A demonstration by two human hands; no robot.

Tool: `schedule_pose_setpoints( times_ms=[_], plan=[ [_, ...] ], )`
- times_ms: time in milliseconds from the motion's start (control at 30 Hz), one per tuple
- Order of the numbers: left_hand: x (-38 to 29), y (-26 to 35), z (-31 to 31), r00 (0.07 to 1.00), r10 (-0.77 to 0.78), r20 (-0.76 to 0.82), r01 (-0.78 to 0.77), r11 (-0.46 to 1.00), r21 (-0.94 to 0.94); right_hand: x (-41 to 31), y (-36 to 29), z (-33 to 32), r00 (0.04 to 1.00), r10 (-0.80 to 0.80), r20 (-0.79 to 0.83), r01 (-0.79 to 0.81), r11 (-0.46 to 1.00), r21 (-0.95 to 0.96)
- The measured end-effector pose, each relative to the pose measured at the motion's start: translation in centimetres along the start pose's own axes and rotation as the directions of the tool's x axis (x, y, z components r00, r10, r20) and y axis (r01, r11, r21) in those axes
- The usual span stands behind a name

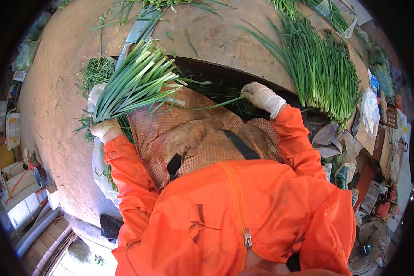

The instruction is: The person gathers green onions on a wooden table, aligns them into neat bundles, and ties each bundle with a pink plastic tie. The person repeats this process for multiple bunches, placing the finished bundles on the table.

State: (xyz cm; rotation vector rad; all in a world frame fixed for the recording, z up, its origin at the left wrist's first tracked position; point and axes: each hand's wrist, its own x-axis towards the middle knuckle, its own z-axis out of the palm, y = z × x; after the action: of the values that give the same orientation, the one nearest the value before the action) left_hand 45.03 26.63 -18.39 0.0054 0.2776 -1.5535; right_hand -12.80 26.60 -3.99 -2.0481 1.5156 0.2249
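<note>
My left hand, in a thin pale glove, grips a bunch of long green stalks with pale cut ends, like garlic chives. The bunch fans up and to the right over my checked apron. With its fingers closed, my right hand, gloved too, pinches the end of a long green leaf that stretches leftward across the apron. A large pile of green stalks lies on the wooden table to the right. Behind the held bunch, a wide metal blade rests at the table's edge, partly under leaves.
More cut stalks lie at the table's far edge. Leaf scraps are heaped at the left, above a white plastic bag. Dark space with greens opens under the table edge. A fan stands at the lower right.
</note>
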Motion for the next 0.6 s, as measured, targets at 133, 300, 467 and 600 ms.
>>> schedule_pose_setpoints(
  times_ms=[133, 300, 467, 600],
  plan=[
    [-0.6, -5.7, 3.4, 0.632, 0.724, -0.275, -0.416, 0.617, 0.668, 1.7, -4.3, 0.8, 0.854, -0.289, -0.432, 0.48, 0.758, 0.442],
    [-1.9, -10.2, 7.2, 0.799, 0.599, -0.058, -0.39, 0.588, 0.709, 7.0, -12.2, 1.0, 0.818, -0.443, -0.367, 0.575, 0.603, 0.553],
    [-2.2, -10.3, 7.8, 0.781, 0.616, -0.102, -0.435, 0.654, 0.619, 6.0, -10.5, 1.8, 0.787, -0.441, -0.431, 0.616, 0.605, 0.505],
    [-1.8, -8.7, 6.8, 0.723, 0.661, -0.199, -0.424, 0.652, 0.628, 2.2, -3.4, 1.1, 0.979, -0.134, -0.155, 0.198, 0.428, 0.882]
  ],
)
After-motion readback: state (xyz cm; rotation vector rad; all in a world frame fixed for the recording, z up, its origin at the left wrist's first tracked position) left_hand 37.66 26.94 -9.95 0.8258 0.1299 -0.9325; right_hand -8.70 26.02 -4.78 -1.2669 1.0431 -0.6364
